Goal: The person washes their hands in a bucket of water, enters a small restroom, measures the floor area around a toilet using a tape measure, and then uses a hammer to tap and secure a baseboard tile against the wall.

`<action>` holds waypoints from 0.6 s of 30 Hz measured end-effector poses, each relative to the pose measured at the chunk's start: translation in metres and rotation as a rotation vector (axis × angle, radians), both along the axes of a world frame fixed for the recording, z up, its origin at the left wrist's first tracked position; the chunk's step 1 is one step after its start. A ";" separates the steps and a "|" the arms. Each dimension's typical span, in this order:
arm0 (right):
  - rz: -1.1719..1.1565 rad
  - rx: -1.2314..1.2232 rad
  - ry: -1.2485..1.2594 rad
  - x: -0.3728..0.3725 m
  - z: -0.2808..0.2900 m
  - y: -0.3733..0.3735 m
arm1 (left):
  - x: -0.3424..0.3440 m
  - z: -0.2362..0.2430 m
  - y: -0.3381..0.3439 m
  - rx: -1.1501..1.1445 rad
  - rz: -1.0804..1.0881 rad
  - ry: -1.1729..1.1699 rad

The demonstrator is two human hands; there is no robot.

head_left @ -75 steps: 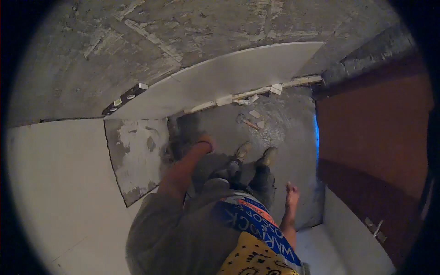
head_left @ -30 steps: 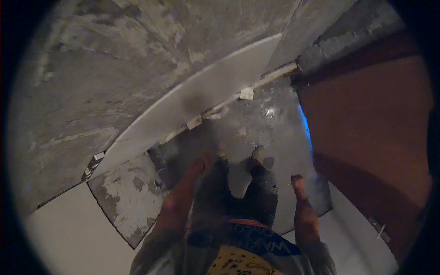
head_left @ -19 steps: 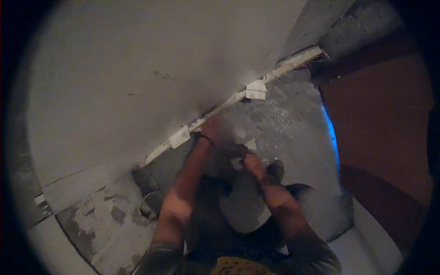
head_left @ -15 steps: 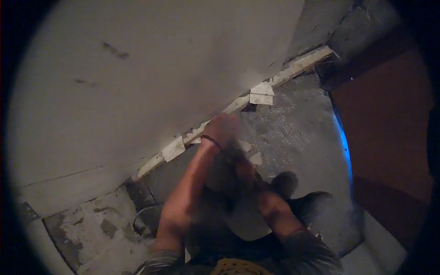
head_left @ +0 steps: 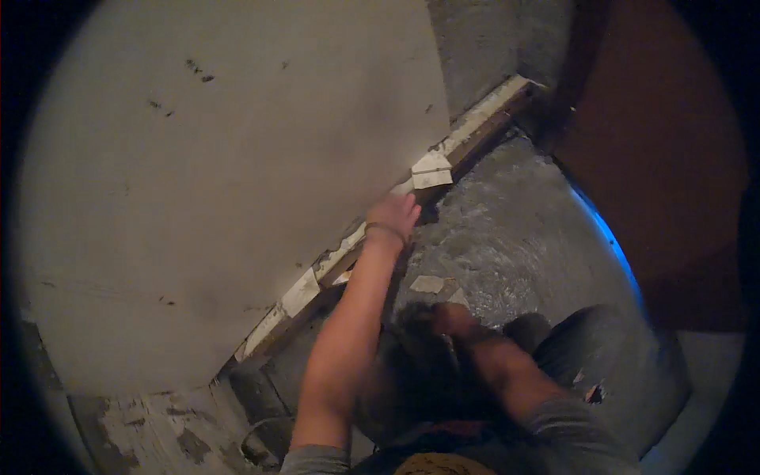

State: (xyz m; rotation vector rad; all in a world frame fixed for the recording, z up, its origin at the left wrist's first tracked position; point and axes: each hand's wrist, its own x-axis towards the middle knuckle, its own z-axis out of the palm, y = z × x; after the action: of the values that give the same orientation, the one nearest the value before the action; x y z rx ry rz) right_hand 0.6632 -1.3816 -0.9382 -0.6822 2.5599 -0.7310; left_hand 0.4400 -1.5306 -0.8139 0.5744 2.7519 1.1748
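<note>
My left hand [head_left: 393, 214] lies at the lower edge of a large pale panel [head_left: 261, 182], over a long narrow strip [head_left: 487, 115] running along that edge. Its fingers reach out toward the upper right, and no held object shows. Lower and to the right, my right hand [head_left: 453, 320] sits close to my knees, beside a dark shape [head_left: 418, 321] I cannot make out. Blur and shadow hide its fingers. Two pale scraps [head_left: 427, 283] lie on the grey floor just beyond it. Along the strip sit a pale folded piece [head_left: 431, 169] and another pale piece [head_left: 300, 292].
A reddish-brown surface [head_left: 657, 174] rises on the right, with a bright blue streak [head_left: 609, 233] at its edge. Rough, smeared grey floor [head_left: 514, 222] lies between it and the strip. At lower left is a patchy, whitish-stained surface [head_left: 170, 431].
My view has turned, so the strip slants more steeply. My left hand stays at the panel's edge, its fingers now clearer. My right hand shows farther from the left one.
</note>
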 end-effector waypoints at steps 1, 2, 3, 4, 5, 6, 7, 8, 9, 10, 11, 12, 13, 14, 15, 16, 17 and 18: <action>0.004 0.032 -0.380 -0.016 0.054 -0.018 | 0.000 0.003 -0.054 0.434 -0.040 0.070; -0.174 -0.131 -0.539 -0.015 0.038 0.007 | 0.000 -0.004 -0.042 0.957 -0.138 0.115; -0.391 -0.272 -0.695 -0.006 0.012 0.055 | 0.008 -0.003 0.002 1.017 -0.168 0.067; -0.469 -0.233 -0.708 0.005 0.002 0.097 | 0.021 0.022 0.052 1.234 0.165 -0.267; -0.715 -0.514 -0.731 0.005 0.005 0.113 | 0.028 0.050 0.068 1.354 0.529 -0.572; -0.899 -0.828 -0.740 -0.010 0.016 0.102 | 0.025 0.055 0.047 1.338 0.533 -0.534; -1.003 -1.092 -0.664 -0.032 0.037 0.086 | 0.017 0.050 0.027 1.004 0.470 -0.356; -1.119 -1.347 -0.581 -0.052 0.062 0.072 | 0.011 0.044 0.019 0.675 0.403 -0.201; -1.145 -1.549 -0.555 -0.073 0.080 0.076 | 0.013 0.046 0.032 0.680 0.387 -0.209; -1.167 -1.754 -0.525 -0.091 0.101 0.080 | 0.021 0.055 0.046 1.140 0.538 -0.449; -1.092 -1.855 -0.415 -0.106 0.129 0.074 | 0.027 0.062 0.050 1.586 0.691 -0.685; -1.005 -1.953 -0.308 -0.118 0.158 0.062 | 0.031 0.061 0.045 1.572 0.687 -0.676; -1.007 -1.964 -0.303 -0.124 0.172 0.053 | 0.033 0.055 0.042 1.574 0.645 -0.629; -0.948 -1.956 -0.264 -0.132 0.186 0.040 | 0.036 0.055 0.034 1.573 0.608 -0.565; -0.891 -1.936 -0.218 -0.139 0.199 0.032 | 0.039 0.055 0.035 1.573 0.602 -0.556; -0.893 -1.930 -0.206 -0.140 0.211 0.026 | 0.042 0.053 0.040 1.571 0.602 -0.561; -0.988 -1.861 -0.310 -0.138 0.229 0.014 | 0.043 0.055 0.038 1.566 0.605 -0.548; -1.083 -1.778 -0.403 -0.136 0.242 0.007 | 0.040 0.054 0.036 1.583 0.611 -0.562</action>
State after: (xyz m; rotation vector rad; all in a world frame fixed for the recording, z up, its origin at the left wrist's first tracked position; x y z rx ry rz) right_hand 0.5268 -1.3744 -0.6958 0.6108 1.0748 -2.9911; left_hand 0.4802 -1.4943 -0.7600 -0.5713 1.0494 2.8662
